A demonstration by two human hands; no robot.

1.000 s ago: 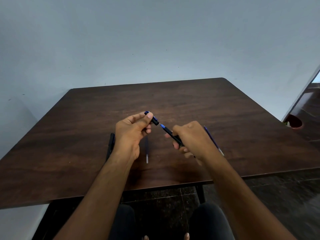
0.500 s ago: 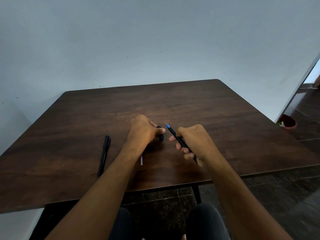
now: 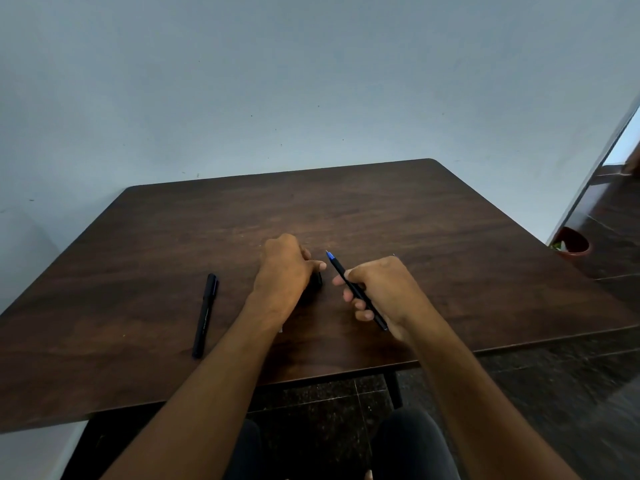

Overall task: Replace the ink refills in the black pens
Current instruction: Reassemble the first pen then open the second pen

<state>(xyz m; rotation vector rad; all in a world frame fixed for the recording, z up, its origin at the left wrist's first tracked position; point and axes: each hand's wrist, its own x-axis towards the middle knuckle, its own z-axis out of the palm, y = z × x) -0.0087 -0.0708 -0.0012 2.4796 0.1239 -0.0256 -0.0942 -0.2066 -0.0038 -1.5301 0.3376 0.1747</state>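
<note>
An uncapped black pen (image 3: 356, 292) is held in the curled fingers of the right hand (image 3: 384, 296), its long body slanting from the wrist up and to the left, with the blue tip pointing away toward the far side of the wooden table (image 3: 450, 237). The left hand (image 3: 282, 268) is curled over a small dark thing (image 3: 316, 281) on the table, maybe the pen's cap, though most of it is hidden. A second black pen (image 3: 205, 315), capped, is left lying well to the left of that hand, its length running from near to far.
</note>
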